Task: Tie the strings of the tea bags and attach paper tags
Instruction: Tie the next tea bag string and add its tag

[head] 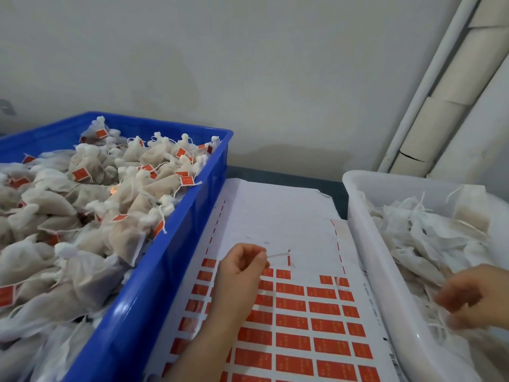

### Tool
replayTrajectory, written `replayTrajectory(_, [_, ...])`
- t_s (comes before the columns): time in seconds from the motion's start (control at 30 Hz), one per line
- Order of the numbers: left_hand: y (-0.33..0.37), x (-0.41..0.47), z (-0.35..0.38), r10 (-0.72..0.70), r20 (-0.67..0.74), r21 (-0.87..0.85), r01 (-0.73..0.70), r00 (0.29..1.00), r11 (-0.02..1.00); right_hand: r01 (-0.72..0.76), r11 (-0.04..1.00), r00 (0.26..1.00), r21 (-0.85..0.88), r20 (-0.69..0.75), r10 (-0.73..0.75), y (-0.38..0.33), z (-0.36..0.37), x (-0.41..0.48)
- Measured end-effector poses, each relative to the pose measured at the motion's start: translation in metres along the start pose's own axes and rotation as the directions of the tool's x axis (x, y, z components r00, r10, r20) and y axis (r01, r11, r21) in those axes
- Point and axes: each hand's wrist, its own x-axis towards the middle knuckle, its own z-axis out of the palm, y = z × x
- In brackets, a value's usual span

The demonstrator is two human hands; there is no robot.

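Observation:
A sheet of red paper tags [297, 323] lies flat between two bins, its upper rows peeled off. My left hand [242, 267] hovers over the sheet's top rows, fingers pinched on a red tag [288, 257] that shows edge-on, partly lifted. My right hand [468, 299], blurred, is down in the white bin [366, 244] among untied white tea bags [429, 241] with loose strings; whether it holds one I cannot tell. The blue crate [176, 266] on the left is heaped with tied tea bags [96, 205] bearing red tags.
A pale wall stands behind the work area. White pipes and cardboard tubes [446, 106] lean in the right corner. The white backing paper [275, 213] extends to the dark table edge at the back.

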Motion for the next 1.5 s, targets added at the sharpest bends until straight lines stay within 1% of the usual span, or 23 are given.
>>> replayTrajectory(0.1, [0.0, 0.001, 0.0, -0.001, 0.007, 0.008, 0.001, 1.0, 1.0, 0.019, 1.0, 0.999, -0.012, 0.036, -0.019, -0.007, -0.003, -0.004])
replayTrajectory(0.17, [-0.001, 0.0, 0.001, 0.001, 0.008, 0.01, -0.001, 1.0, 1.0, 0.05, 0.999, 0.999, -0.013, -0.002, -0.05, -0.008, -0.005, -0.005])
replayTrajectory(0.27, [-0.001, 0.001, 0.0, 0.001, 0.003, 0.009, -0.001, 1.0, 1.0, 0.097, 0.994, 0.994, 0.049, -0.059, -0.094, -0.008, -0.006, -0.009])
replayTrajectory(0.5, [-0.001, 0.0, 0.0, 0.01, 0.004, 0.031, -0.01, 1.0, 0.999, 0.126, 0.99, 0.983, 0.063, -0.146, -0.115, -0.011, -0.006, -0.012])
replayTrajectory(0.53, [-0.001, 0.0, 0.0, 0.008, 0.005, 0.031, -0.008, 1.0, 0.999, 0.131, 0.988, 0.984, 0.086, -0.134, -0.119, -0.014, -0.006, -0.012])
replayTrajectory(0.6, [-0.001, 0.0, 0.0, 0.004, 0.008, 0.032, -0.004, 1.0, 0.999, 0.101, 0.99, 0.995, 0.095, -0.015, -0.1, -0.021, -0.002, -0.013])
replayTrajectory(0.67, [-0.001, 0.0, 0.0, 0.005, 0.007, 0.036, -0.005, 1.0, 0.999, 0.054, 0.998, 0.995, 0.017, 0.078, -0.055, -0.026, 0.003, -0.012])
replayTrajectory(0.73, [0.0, -0.001, 0.0, 0.007, 0.008, 0.037, -0.007, 1.0, 0.999, 0.024, 1.0, 0.993, -0.02, 0.119, -0.021, -0.032, 0.006, -0.012])
replayTrajectory(0.8, [0.0, -0.001, 0.0, 0.005, 0.01, 0.035, -0.005, 1.0, 0.999, 0.037, 0.999, 0.996, -0.018, 0.084, -0.035, -0.036, 0.004, -0.013])
replayTrajectory(0.9, [0.001, -0.002, 0.0, 0.005, 0.011, 0.036, -0.006, 1.0, 0.999, 0.117, 0.993, 0.993, 0.014, 0.013, -0.117, -0.038, 0.001, -0.015])
replayTrajectory(1.0, [0.001, -0.001, 0.0, 0.014, 0.011, 0.045, -0.015, 1.0, 0.999, 0.171, 0.984, 0.98, 0.055, -0.109, -0.164, -0.038, 0.002, -0.014])
replayTrajectory(1.07, [0.0, -0.001, 0.0, 0.017, 0.011, 0.056, -0.018, 1.0, 0.998, 0.224, 0.97, 0.956, 0.092, -0.216, -0.2, -0.042, 0.002, -0.013])
replayTrajectory(1.17, [-0.001, 0.0, 0.0, 0.021, 0.011, 0.055, -0.022, 1.0, 0.998, 0.324, 0.927, 0.9, 0.189, -0.364, -0.24, -0.049, 0.001, -0.014])
replayTrajectory(1.23, [-0.002, -0.001, 0.0, 0.02, 0.014, 0.048, -0.021, 1.0, 0.999, 0.379, 0.898, 0.866, 0.225, -0.427, -0.259, -0.054, 0.0, -0.015])
replayTrajectory(1.3, [-0.002, -0.001, 0.0, 0.025, 0.011, 0.063, -0.026, 1.0, 0.998, 0.391, 0.889, 0.853, 0.239, -0.456, -0.253, -0.058, 0.001, -0.016])
replayTrajectory(1.37, [-0.002, -0.001, 0.001, 0.034, 0.006, 0.076, -0.034, 0.999, 0.997, 0.383, 0.883, 0.856, 0.269, -0.463, -0.231, -0.061, 0.003, -0.017])
replayTrajectory(1.43, [-0.003, 0.0, 0.0, 0.035, 0.008, 0.08, -0.036, 0.999, 0.996, 0.341, 0.893, 0.885, 0.293, -0.42, -0.2, -0.062, 0.004, -0.017])
replayTrajectory(1.5, [-0.003, -0.001, 0.001, 0.036, 0.009, 0.082, -0.036, 0.999, 0.996, 0.259, 0.935, 0.914, 0.242, -0.375, -0.156, -0.061, 0.005, -0.016])
